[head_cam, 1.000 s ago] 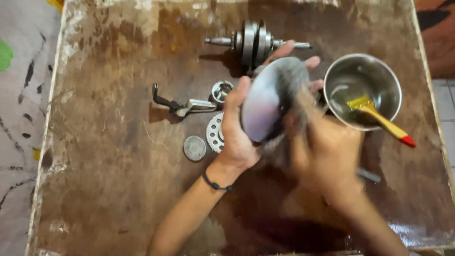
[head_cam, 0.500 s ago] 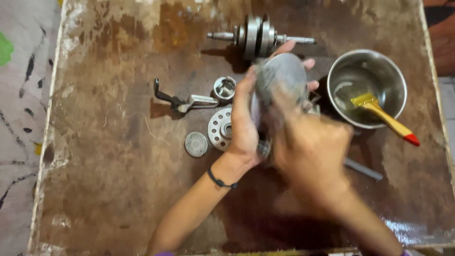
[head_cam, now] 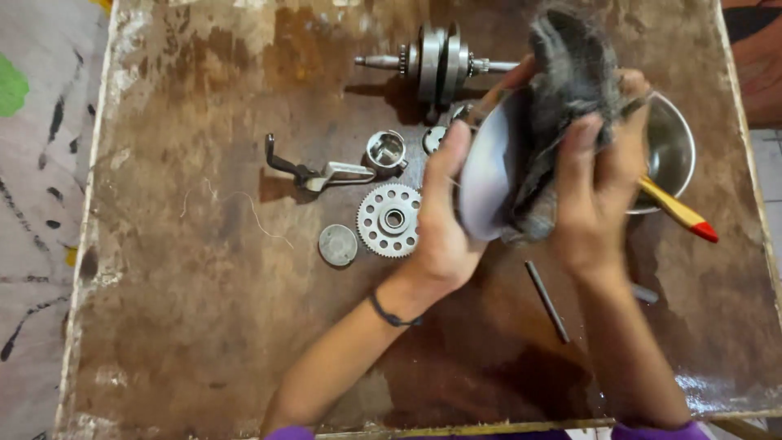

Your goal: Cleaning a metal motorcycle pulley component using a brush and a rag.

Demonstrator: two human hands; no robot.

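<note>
Left hand [head_cam: 440,236] is gripping the round grey metal cover [head_cam: 489,179]; I am seeing the grey cloth [head_cam: 562,90] moving upward.
Right hand [head_cam: 599,187] is closing on this cloth, now rubbing the upper edge.

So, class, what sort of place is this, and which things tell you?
Probably a small repair workshop for engines. A crankshaft and a toothed gear lie on a stained, oily wooden table, and the right hand rubs a grey rag over a round metal part.
</note>
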